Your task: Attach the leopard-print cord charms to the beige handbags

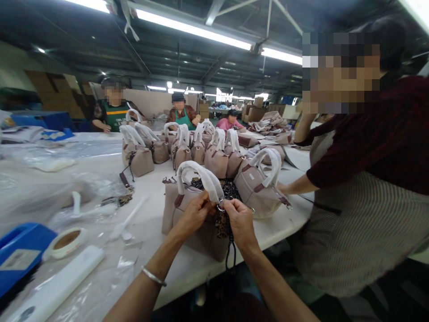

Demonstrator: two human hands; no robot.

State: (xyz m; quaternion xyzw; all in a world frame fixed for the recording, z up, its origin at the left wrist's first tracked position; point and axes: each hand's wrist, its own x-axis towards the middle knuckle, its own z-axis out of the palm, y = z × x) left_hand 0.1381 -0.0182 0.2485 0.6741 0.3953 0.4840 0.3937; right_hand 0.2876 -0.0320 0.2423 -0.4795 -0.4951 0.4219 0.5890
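Observation:
A taupe handbag [187,214] with white-wrapped handles stands at the near edge of the white table [157,179]. My left hand [194,213] pinches the bag's near rim by the handle's base. My right hand [238,219] is closed on a metal ring and a leopard-print strap [222,223] at the same spot; a dark cord [230,252] hangs below it. The bag's leopard-print lining shows at its open top. A second taupe handbag [259,185] leans just to the right, touched by a co-worker's hand [283,188].
Several more taupe handbags [187,150] stand in a row further back. A tape roll [65,241], a blue box [20,252], a white roll [56,286] and clear plastic sheets lie at left. A person in a striped apron stands close at right; three workers sit across.

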